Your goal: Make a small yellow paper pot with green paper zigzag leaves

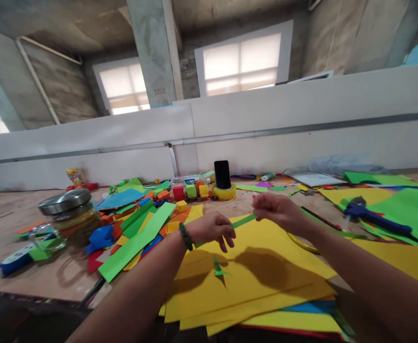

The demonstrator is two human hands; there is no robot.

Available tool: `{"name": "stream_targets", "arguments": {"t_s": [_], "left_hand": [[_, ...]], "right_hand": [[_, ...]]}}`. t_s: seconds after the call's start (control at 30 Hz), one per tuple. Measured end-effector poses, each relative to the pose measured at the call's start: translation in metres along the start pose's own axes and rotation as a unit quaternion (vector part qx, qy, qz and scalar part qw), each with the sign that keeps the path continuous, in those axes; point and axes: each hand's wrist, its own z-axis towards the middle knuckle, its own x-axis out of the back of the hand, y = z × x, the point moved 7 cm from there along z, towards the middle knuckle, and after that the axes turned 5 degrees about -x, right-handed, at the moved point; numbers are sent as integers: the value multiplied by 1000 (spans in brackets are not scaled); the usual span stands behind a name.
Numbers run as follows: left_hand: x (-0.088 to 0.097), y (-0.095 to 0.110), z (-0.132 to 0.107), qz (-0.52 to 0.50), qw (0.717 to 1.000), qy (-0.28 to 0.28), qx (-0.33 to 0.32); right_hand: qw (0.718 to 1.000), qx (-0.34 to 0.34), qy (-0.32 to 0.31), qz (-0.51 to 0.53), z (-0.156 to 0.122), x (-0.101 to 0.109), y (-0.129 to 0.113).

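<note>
A narrow green paper strip (243,221) stretches between my two hands above a stack of yellow paper sheets (201,297). My right hand (277,209) pinches its right end between thumb and fingertips. Curled round the strip farther left is my left hand (214,228), its other fingers hanging loosely bent. The exact grip of the left thumb is hidden. Part of the strip shows again past the left wrist, which wears a dark green beaded bracelet (185,237). Below the left fingers, a small folded green paper scrap (218,269) stands on the top yellow sheet.
Left are a lidded glass jar (75,224), a glass mug (46,245), green card (137,243) and several coloured blocks (182,206). A phone (222,174) stands on a yellow tape roll (225,192) behind. Right lies a blue-handled tool (376,216) on coloured paper.
</note>
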Motion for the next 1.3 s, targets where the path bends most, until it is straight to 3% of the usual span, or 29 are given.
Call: {"name": "stream_targets", "arguments": {"t_s": [0.17,0.27,0.53,0.73,0.83,0.97,1.03,1.13,1.3], "left_hand": [[20,-7,-10,-27,999,-16,-2],[28,-5,-9,-25,999,19,-21],[24,1,-2,38,992,98,-66],[22,-3,5,95,976,165,-105],[12,-6,7,86,983,127,-99],[-7,-1,4,-44,994,39,-93],[-14,4,3,-110,988,31,-100],[-19,10,3,-190,973,60,-116],[-13,7,0,-223,957,152,-104]], "right_hand": [[990,-61,101,71,8,33,17],[973,-92,170,126,6,44,24],[938,-62,290,177,3,80,24],[953,-96,200,208,6,35,21],[957,-97,168,216,5,15,21],[965,-108,116,209,-1,-8,14],[976,-101,77,177,-5,-21,5],[990,-62,52,112,-10,-30,-9],[991,-52,80,93,-8,-21,-7]]}}
